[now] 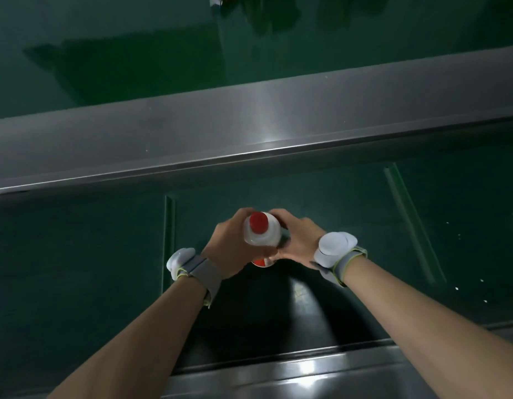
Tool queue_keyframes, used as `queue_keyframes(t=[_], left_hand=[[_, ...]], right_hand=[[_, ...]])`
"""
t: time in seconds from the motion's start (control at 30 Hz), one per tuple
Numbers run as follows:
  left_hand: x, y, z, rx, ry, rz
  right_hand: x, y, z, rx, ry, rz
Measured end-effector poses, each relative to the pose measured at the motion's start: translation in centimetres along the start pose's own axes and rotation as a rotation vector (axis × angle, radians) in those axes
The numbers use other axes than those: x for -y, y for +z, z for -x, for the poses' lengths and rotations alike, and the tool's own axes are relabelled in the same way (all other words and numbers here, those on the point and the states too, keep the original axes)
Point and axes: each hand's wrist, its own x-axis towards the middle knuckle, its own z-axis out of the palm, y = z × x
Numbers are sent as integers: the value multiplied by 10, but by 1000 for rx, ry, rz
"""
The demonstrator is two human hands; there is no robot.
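Note:
A white bottle [264, 236] with a red cap [258, 223] and a red band at its base stands upright, seen from above, over a dark green belt [76, 254]. My left hand [229, 249] grips the bottle's left side, fingers curled round it. My right hand [297, 240] grips its right side, thumb and fingers wrapped round the body. Both wrists wear grey straps with white pads. The bottle's lower body is mostly hidden by my hands.
A wide steel rail [249, 133] runs across behind the belt, and a second steel edge [278, 372] lies near me. Raised green cleats [413, 226] cross the belt. Beyond the far rail lies a glossy green floor [134, 53].

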Motion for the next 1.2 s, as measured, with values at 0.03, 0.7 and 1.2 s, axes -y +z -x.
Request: queue_keyframes(t=[0.03,0.7,1.2], left_hand=[[3,3,-4,-15,0,-11],[59,22,-34,275,58,-163],[69,44,-26,-66,-64,-112]], right_hand=[[-5,2,-3,-12,-8,-19],[-76,57,-23,-97,81,-195],[-65,53,-40,-22,65,-58]])
